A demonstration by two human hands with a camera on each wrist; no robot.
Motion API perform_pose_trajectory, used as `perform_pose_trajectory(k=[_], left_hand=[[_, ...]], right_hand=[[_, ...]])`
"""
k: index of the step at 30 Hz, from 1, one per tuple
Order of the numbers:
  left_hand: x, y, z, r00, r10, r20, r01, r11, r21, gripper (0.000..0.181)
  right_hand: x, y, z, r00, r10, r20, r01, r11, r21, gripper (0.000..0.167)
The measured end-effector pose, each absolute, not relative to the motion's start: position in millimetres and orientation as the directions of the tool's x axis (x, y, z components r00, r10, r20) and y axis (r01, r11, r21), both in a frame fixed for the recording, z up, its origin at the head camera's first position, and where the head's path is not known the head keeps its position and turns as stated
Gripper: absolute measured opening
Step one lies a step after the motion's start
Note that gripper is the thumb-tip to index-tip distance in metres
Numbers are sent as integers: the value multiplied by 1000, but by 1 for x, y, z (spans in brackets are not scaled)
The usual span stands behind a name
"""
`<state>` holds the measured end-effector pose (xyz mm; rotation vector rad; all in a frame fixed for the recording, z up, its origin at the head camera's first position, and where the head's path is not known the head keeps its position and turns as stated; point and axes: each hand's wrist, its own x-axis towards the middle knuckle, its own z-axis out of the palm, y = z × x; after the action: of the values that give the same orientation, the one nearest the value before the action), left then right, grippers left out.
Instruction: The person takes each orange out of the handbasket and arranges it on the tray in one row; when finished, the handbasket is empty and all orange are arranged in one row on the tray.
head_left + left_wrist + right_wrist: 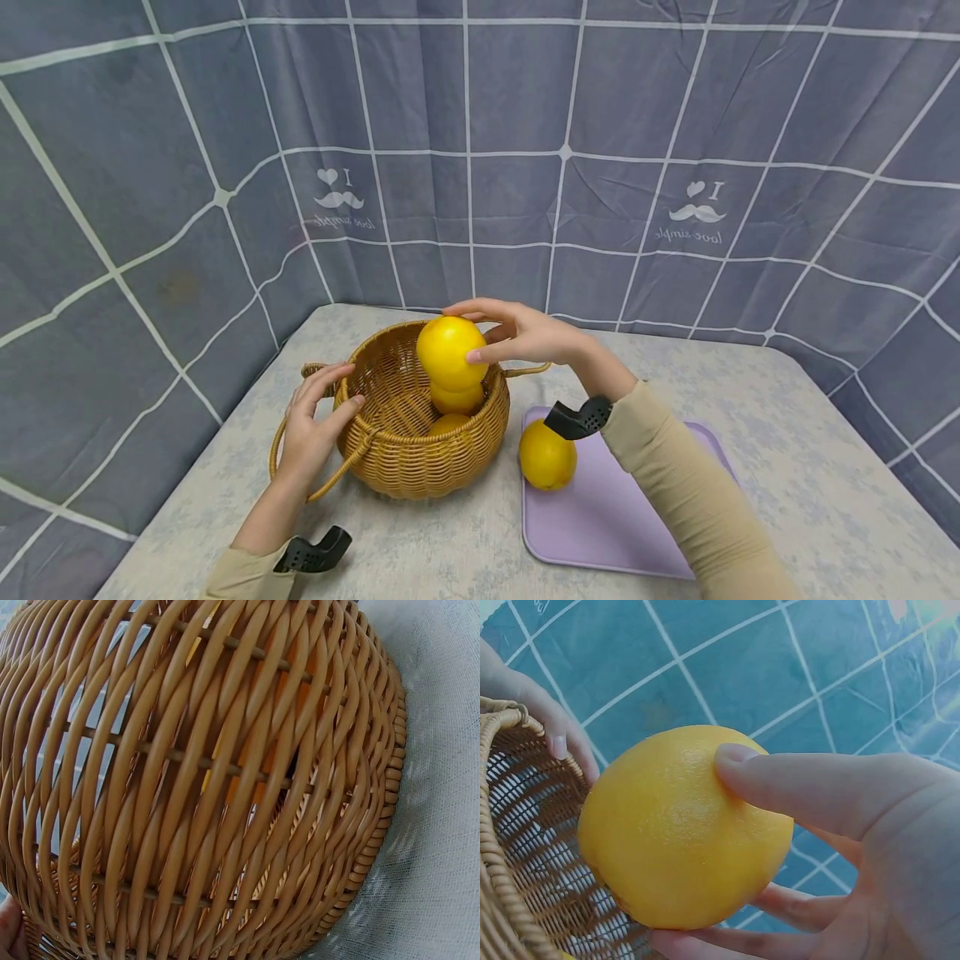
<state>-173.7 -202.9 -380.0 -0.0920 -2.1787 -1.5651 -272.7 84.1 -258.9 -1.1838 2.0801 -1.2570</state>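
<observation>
Yellow round citrus fruit is above the right half of the round tan woven-wicker basket, gripped between the thumb and fingers of the right hand. The left hand is at the basket's left rim, fingers loosely extended and touching it. Inside the basket, below the held fruit, lie two yellow fruits; contact with the held fruit cannot be confirmed. Right of the basket, a flat lilac rectangular tray on the pale mottled tabletop carries a single yellow fruit.

Step in hand: judged to be fruit transfer at the basket; direction, inward or outward, cannot be told. Next move: inward calls for controlled lowering, then release; outward calls for a firm grip and rim clearance.
</observation>
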Motion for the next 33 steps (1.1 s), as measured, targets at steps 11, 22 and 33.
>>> perform_pose_trajectory(k=[11, 22, 33], left_hand=[[-174, -204, -380, -888, -208, 409, 323, 351, 879, 40], [-173, -204, -381, -898, -207, 388, 301, 354, 886, 40], [-174, -203, -380, -897, -211, 389, 300, 355, 885, 40]], right_hand=[[-256, 127, -258, -574, -808, 131, -450, 178, -875, 60], [-241, 175, -273, -642, -735, 218, -473, 156, -867, 60], [-225, 218, -303, -709, -669, 221, -435, 169, -885, 59]])
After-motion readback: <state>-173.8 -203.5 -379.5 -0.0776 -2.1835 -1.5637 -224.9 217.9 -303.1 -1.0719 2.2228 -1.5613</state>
